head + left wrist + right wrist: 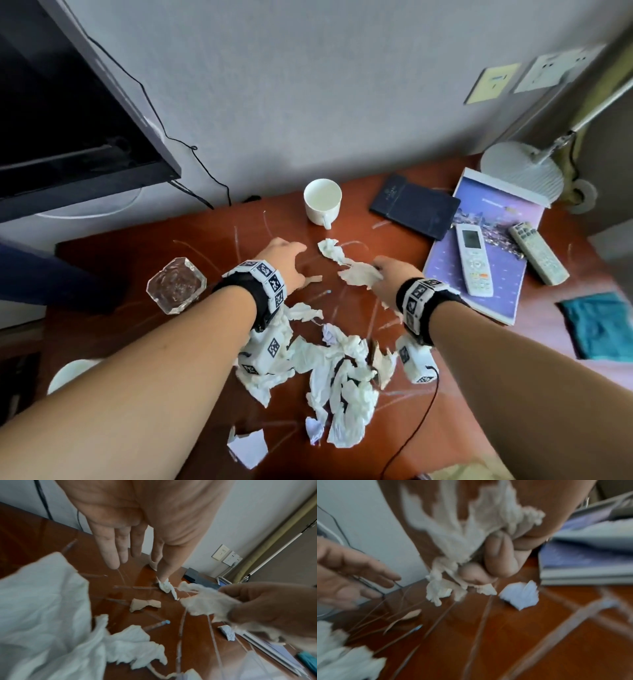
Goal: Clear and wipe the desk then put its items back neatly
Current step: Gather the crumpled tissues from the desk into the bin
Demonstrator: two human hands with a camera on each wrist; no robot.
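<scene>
Left hand [286, 262] flat; right hand [394, 279] curled grip.

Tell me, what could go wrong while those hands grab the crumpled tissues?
The open left hand reaches toward the white mug; a careless sweep might tip it. The left forearm passes close to the glass ashtray and could nudge it. The right hand grips only one tissue, so small scraps may scatter.

We see a glossy reddish wooden desk [428, 394], crumpled soft white tissue paper [339, 373], a smooth glazed mug [322, 201] and a clear glass ashtray [176, 285].
</scene>
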